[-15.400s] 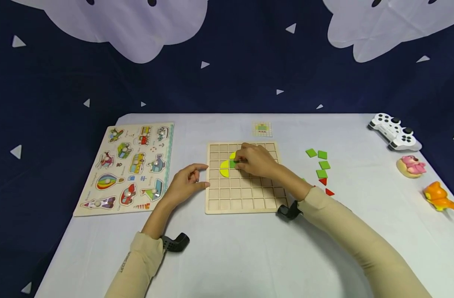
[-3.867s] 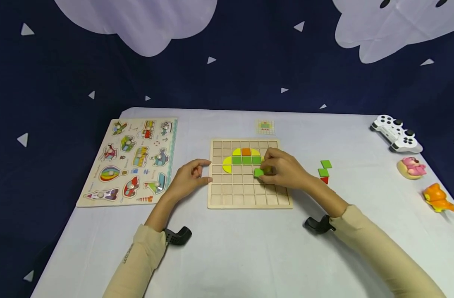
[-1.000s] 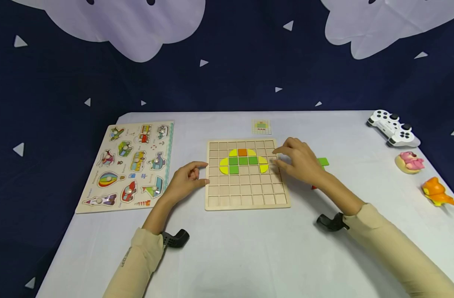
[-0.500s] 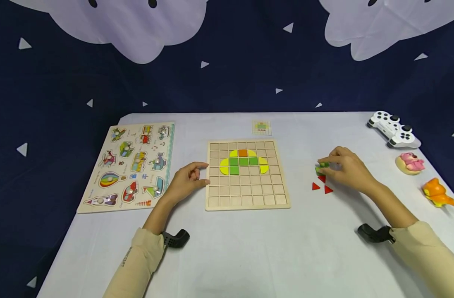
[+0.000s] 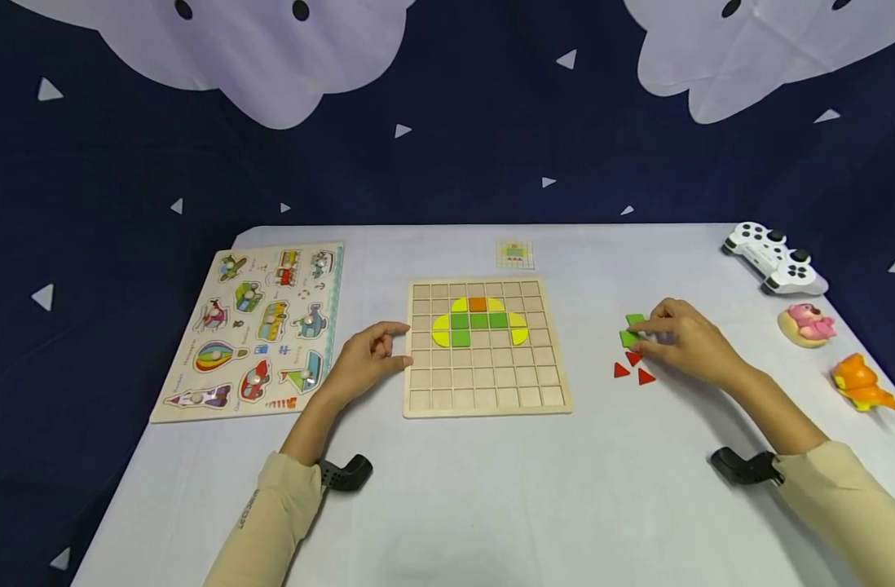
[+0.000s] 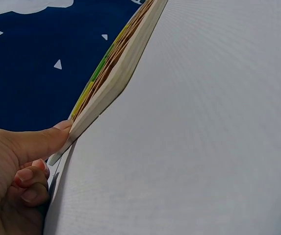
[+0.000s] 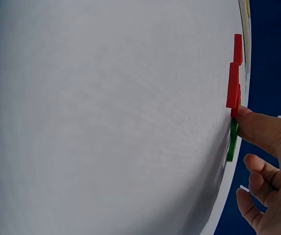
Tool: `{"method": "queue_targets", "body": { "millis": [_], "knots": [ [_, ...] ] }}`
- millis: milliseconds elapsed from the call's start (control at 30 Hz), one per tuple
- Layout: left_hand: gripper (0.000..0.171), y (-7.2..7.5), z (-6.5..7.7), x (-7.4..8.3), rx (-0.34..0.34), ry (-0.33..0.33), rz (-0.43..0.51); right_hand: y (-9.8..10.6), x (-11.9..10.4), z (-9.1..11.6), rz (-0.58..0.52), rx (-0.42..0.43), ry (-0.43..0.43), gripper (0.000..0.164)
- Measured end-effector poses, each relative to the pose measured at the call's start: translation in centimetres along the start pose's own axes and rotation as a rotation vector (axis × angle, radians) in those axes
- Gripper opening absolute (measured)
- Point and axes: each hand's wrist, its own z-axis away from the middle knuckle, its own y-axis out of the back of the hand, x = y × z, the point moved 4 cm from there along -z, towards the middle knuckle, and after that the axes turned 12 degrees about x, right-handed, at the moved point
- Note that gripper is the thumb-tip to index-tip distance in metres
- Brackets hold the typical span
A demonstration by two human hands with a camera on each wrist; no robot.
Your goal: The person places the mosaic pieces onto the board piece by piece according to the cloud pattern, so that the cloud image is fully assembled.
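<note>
A wooden grid board (image 5: 486, 399) lies mid-table, with yellow rounded pieces (image 5: 519, 335), an orange square (image 5: 478, 304) and several green squares (image 5: 460, 337) set in its upper cells. My left hand (image 5: 364, 361) touches the board's left edge with thumb and index fingertips; the other fingers are bent. To the right of the board, my right hand (image 5: 685, 342) pinches a loose green square tile (image 5: 628, 338) between thumb and index finger. Another green tile (image 5: 634, 319) lies just behind it. Red triangles (image 5: 620, 370) lie in front, also seen as red edges (image 7: 233, 84) in the right wrist view.
A vehicle peg puzzle (image 5: 245, 334) lies at the left. Behind the board is a small pattern card (image 5: 515, 254). Along the right side are a white game controller (image 5: 773, 258), a pink toy figure (image 5: 808, 324) and an orange toy (image 5: 858, 381).
Since the earliest frame, the board has gained green, yellow and orange pieces. Over the last second my right hand has moved from the board's right edge to the loose green tiles. The left stays put.
</note>
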Motion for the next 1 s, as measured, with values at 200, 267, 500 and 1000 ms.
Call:
{"method": "queue_targets", "body": {
  "millis": [200, 267, 500, 1000],
  "knots": [
    [0.049, 0.0, 0.0, 0.2, -0.002, -0.006, 0.012, -0.2, -0.3, -0.2, 0.006, 0.004, 0.012, 0.021],
    [0.049, 0.1, 0.0, 0.2, -0.002, -0.011, 0.013, -0.3, -0.4, -0.3, 0.013, 0.006, 0.024, 0.019],
    [0.048, -0.1, 0.0, -0.1, -0.001, -0.002, 0.007, -0.7, -0.8, -0.9, 0.003, 0.02, 0.039, 0.019],
    [0.049, 0.0, 0.1, -0.1, 0.002, -0.012, -0.004, -2.7, -5.3, -4.0, -0.091, -0.058, 0.061, 0.02]
  ]
}}
